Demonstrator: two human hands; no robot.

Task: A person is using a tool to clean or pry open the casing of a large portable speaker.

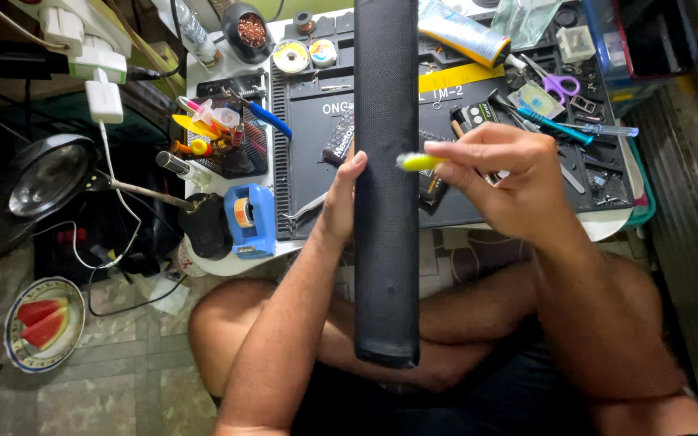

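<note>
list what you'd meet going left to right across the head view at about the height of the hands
desk lamp → blue tape dispenser → left hand → long black mesh bar → yellow tool → right hand → edge of the black work mat

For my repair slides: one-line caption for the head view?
Left hand steadies a long black mesh bar; right hand holds a yellow tool.
</note>
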